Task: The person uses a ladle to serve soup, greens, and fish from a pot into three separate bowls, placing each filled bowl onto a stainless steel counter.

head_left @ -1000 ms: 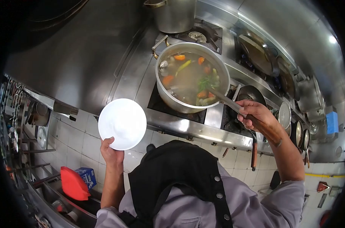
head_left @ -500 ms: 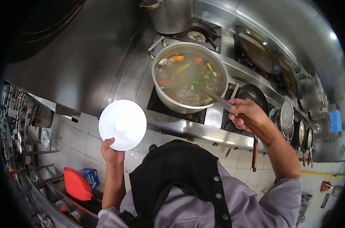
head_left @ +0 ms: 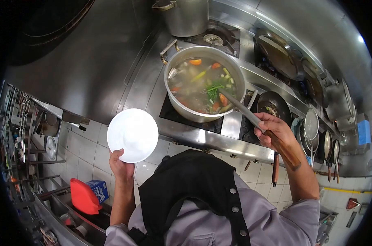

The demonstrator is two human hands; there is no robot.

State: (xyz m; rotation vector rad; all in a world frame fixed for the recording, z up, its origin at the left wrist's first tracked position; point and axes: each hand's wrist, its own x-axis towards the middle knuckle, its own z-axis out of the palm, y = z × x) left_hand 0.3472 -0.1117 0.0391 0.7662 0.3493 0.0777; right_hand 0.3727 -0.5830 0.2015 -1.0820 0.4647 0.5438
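Note:
My left hand (head_left: 121, 164) grips a round white bowl (head_left: 132, 135) by its near rim, thumb over the edge. Nothing shows inside the bowl, which is held left of the stove front. In my right hand (head_left: 274, 129) is a ladle (head_left: 241, 107) with a metal shaft and wooden handle, slanting over the pot's right rim. Its head is down in the broth and hidden. The large metal pot (head_left: 182, 108) stands on the stove, full of cloudy soup (head_left: 190, 88) with carrot pieces, pale vegetable chunks and green strips near the ladle.
Behind the pot stand another tall pot (head_left: 186, 20) and a bare burner (head_left: 214, 39). A dark wok (head_left: 274, 106) lies right of the pot, its wooden handle past the stove edge. Strainers and pans (head_left: 311, 123) hang at right. A red plastic thing (head_left: 83, 197) is low at left.
My right hand has shifted slightly right and down, drawing the ladle's shaft with it. Greens and carrot pieces have moved in the soup. My left hand and the bowl stay nearly in place.

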